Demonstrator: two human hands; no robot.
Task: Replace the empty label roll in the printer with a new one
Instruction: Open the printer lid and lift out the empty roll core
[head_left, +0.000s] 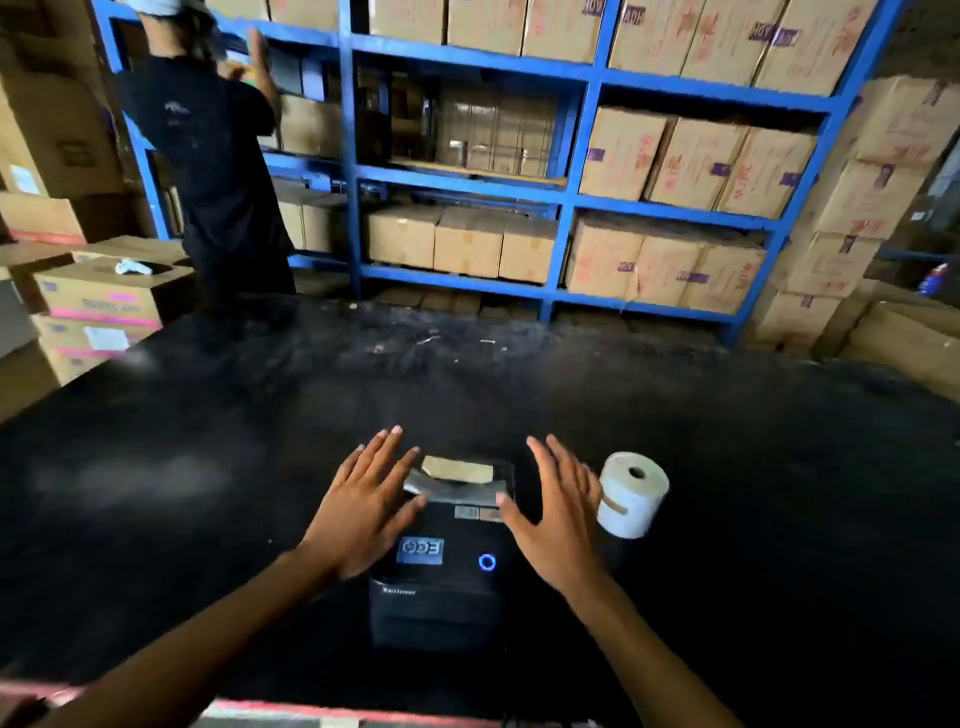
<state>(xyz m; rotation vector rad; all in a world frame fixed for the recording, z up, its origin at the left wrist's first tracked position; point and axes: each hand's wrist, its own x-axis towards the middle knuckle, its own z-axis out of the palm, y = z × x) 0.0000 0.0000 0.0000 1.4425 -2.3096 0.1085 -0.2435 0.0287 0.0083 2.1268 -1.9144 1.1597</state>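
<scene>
The broad black worktable (727, 467) is carrying a small black plastic label printer (447, 571), its lid apparently shut. The left hand (363, 504) and right hand (556, 514) are hovering flat at its sides, fingers spread, gripping nothing. The new white label roll (631, 493) is lying just beside the right hand; a careless sweep while lifting the lid could be knocking it rolling away.
</scene>
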